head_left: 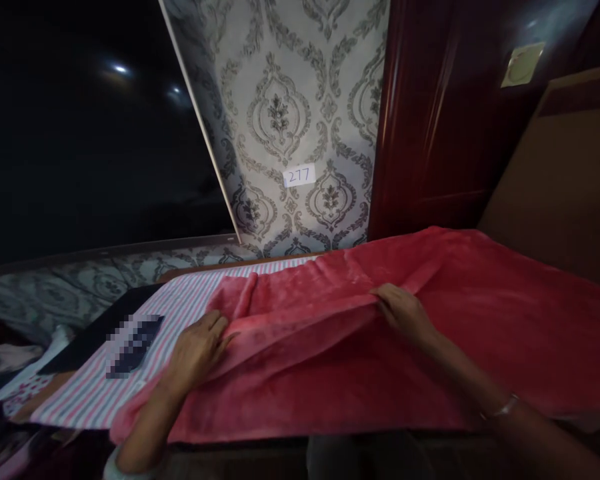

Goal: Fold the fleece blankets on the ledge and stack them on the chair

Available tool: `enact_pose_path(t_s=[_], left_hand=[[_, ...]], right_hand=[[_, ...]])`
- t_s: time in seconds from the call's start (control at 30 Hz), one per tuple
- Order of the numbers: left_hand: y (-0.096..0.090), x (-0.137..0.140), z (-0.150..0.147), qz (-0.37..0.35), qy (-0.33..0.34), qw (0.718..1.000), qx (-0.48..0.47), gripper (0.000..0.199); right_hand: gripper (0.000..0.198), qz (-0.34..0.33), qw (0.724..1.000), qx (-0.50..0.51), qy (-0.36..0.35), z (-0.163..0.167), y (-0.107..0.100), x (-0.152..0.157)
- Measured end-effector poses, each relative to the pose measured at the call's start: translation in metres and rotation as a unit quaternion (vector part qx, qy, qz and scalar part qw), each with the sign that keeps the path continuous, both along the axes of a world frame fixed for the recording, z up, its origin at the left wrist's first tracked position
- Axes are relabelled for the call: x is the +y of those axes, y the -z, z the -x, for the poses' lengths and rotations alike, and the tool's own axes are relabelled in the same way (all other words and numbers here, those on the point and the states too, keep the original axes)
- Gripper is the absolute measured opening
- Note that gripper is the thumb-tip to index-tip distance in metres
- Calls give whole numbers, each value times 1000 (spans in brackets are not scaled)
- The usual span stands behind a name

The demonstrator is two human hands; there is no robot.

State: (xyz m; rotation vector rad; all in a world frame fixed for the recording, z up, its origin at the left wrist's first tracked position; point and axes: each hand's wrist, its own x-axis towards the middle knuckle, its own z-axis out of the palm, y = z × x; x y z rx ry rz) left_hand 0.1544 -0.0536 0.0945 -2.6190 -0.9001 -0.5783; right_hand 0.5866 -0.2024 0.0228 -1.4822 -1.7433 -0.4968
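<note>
A plush red blanket spreads over the middle and right of the table, hanging near the front edge. My left hand is closed on its folded left part, fingers wrapped over the cloth. Farther right, my right hand pinches the same blanket, and a raised fold stretches between both hands. Beneath lies a striped cloth in white, pink and grey-blue, showing at the left and along the back. A dark flat object, partly blurred out, rests on the stripes left of my left hand.
Behind the table stands a patterned wall with a paper label reading 277. A large dark screen rises at the left. A dark red wooden panel and a brown board stand at the right. Assorted cloths lie at lower left.
</note>
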Motion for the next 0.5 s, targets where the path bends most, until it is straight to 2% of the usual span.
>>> enact_pose_path(t_s=[0.13, 0.23, 0.37, 0.5], left_hand=[[25, -57, 11, 44, 44, 998, 15, 18], [41, -89, 17, 52, 71, 996, 12, 16], [50, -112, 15, 35, 36, 998, 25, 17], [63, -127, 8, 67, -16, 997, 44, 17]], right_hand=[[25, -5, 999, -38, -32, 1, 22, -58], [26, 23, 999, -30, -38, -3, 41, -82], [28, 63, 997, 3, -32, -8, 62, -91], [29, 95, 994, 50, -30, -10, 87, -89]])
